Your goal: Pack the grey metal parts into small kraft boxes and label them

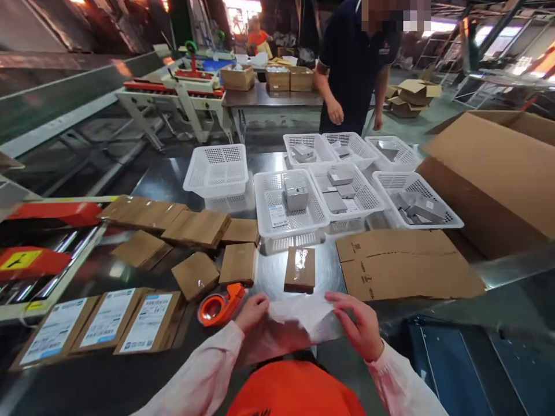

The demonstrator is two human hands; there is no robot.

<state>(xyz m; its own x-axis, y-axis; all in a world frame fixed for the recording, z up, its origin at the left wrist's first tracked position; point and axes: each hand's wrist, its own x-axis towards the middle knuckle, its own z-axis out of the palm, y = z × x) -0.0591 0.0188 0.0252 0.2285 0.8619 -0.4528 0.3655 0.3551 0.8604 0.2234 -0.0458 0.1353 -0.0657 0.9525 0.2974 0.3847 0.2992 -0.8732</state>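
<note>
A thin whitish sheet [299,315], partly see-through lower down, is stretched between my hands at the table's front edge. My left hand [254,312] is closed on its left edge. At its upper right corner, my right hand [358,326] pinches it between thumb and fingers. Just left of my left hand lies an orange tape dispenser [236,293]. Beyond the sheet sits a small brown carton [300,268] with shiny tape on top. Whether the sheet is paper or plastic I cannot make out.
Labelled cartons [145,323] and plain brown cartons [195,225] cover the left side. White baskets [263,228], some with grey boxes, stand behind. Flat cardboard [403,266] and a large open carton [489,167] occupy the right. A person [355,69] stands across the table.
</note>
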